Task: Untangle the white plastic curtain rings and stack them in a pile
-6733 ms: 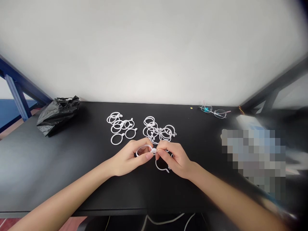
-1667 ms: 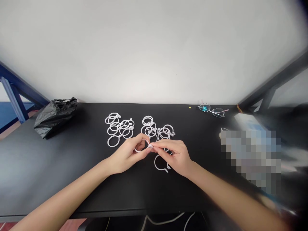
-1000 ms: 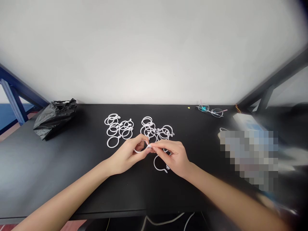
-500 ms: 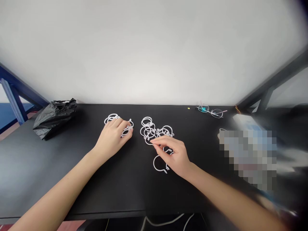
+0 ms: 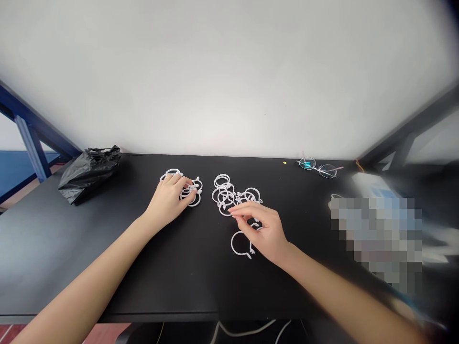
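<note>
Several white plastic snap rings, like shower curtain rings, lie in two groups on the black table. My left hand (image 5: 171, 195) rests over the left group of rings (image 5: 194, 200), palm down. Its thumb and fingers are apart, with rings showing between them. My right hand (image 5: 264, 228) is at the near edge of the middle cluster of rings (image 5: 223, 193). Its thumb and index fingertips pinch together beside a ring's rim; I cannot tell whether anything is between them. One open ring (image 5: 233, 244) lies just below this hand, and others are partly hidden under it.
A crumpled black plastic bag (image 5: 89, 174) sits at the back left of the table (image 5: 172, 286). Wire-rimmed glasses (image 5: 327, 171) lie at the back right. A blurred, pixelated package (image 5: 376, 234) is on the right. White cables (image 5: 247, 332) hang below the front edge.
The view has shifted slightly, so everything sits a little further right. More of the rings shows between my left thumb and fingers. My right hand keeps its pinch at about the same place.
</note>
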Action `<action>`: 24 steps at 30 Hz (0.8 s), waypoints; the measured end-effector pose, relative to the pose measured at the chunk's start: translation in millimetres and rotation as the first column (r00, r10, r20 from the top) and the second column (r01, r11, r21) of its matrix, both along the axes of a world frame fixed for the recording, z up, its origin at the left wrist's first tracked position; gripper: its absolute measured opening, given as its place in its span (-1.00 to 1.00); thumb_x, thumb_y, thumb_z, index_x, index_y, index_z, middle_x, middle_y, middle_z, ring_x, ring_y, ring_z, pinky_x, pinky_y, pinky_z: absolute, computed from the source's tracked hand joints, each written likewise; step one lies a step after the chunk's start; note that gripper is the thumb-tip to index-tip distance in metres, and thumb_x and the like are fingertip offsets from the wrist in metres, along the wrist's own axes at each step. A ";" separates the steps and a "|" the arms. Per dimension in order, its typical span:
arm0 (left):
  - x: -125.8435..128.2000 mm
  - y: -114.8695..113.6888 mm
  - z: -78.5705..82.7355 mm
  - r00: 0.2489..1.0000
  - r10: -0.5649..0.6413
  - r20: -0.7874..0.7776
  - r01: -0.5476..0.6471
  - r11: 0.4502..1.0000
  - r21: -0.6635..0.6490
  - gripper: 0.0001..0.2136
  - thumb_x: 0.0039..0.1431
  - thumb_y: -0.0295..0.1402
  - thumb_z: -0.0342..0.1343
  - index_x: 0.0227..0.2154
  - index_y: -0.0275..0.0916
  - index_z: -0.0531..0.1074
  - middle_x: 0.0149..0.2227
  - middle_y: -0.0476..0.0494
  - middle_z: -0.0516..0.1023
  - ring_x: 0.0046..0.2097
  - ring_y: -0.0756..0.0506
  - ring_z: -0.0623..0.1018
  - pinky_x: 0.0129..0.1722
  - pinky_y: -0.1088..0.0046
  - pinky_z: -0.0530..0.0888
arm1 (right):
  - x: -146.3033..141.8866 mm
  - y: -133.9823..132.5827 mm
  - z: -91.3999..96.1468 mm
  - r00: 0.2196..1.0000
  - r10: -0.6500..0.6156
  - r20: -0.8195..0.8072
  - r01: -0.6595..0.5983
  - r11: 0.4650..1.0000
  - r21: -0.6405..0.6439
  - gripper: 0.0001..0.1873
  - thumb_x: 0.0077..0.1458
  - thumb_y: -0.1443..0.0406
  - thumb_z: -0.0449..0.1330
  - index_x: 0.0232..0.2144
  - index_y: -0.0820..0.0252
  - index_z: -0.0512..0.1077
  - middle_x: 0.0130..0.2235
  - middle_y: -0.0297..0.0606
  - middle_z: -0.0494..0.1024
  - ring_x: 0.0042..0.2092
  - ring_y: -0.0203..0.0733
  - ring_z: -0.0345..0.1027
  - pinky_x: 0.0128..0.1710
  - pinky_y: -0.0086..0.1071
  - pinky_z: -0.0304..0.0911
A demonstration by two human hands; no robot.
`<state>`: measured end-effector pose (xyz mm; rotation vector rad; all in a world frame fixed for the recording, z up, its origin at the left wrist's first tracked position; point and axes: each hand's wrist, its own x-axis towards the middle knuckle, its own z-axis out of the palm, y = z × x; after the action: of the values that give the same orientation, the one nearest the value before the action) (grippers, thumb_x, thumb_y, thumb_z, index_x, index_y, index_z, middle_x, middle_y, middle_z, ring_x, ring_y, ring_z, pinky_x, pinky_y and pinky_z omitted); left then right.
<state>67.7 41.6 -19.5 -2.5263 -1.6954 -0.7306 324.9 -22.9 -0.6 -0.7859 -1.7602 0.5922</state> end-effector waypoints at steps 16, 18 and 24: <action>-2.0 -0.5 1.6 0.998 0.020 -0.054 -0.021 1.000 -0.016 -0.77 0.29 -0.16 0.01 -0.25 -0.21 0.41 -0.18 -0.21 0.54 -0.07 -0.28 0.48 -0.09 0.16 0.39 | 0.8 0.7 -1.2 1.000 0.003 0.030 -0.003 1.000 0.013 -0.70 0.12 0.54 0.09 -0.33 0.12 0.55 -0.27 -0.23 0.66 -0.30 -0.22 0.54 -0.46 -0.42 0.43; -0.8 -2.1 4.7 0.998 0.026 -0.056 -0.027 1.000 -0.009 -0.77 0.29 -0.15 0.01 -0.24 -0.22 0.41 -0.18 -0.22 0.53 -0.08 -0.28 0.47 -0.09 0.15 0.38 | 1.0 0.5 -1.4 1.000 0.009 0.028 -0.010 1.000 0.016 -0.69 0.12 0.54 0.08 -0.33 0.13 0.55 -0.27 -0.22 0.66 -0.30 -0.22 0.54 -0.45 -0.42 0.42; 14.0 -14.7 17.2 0.998 -0.057 0.035 0.052 0.992 0.113 -0.82 0.35 -0.24 -0.02 -0.16 -0.21 0.40 -0.12 -0.22 0.50 -0.07 -0.22 0.47 -0.03 0.15 0.37 | 1.5 -0.3 -2.4 0.999 0.017 0.038 -0.017 1.000 -0.007 -0.68 0.13 0.53 0.06 -0.32 0.13 0.55 -0.26 -0.22 0.66 -0.30 -0.22 0.54 -0.43 -0.40 0.43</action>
<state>81.7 26.8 -2.3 -2.5067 -1.5541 -0.8580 326.4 -23.2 -3.0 -0.7916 -1.8022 0.5982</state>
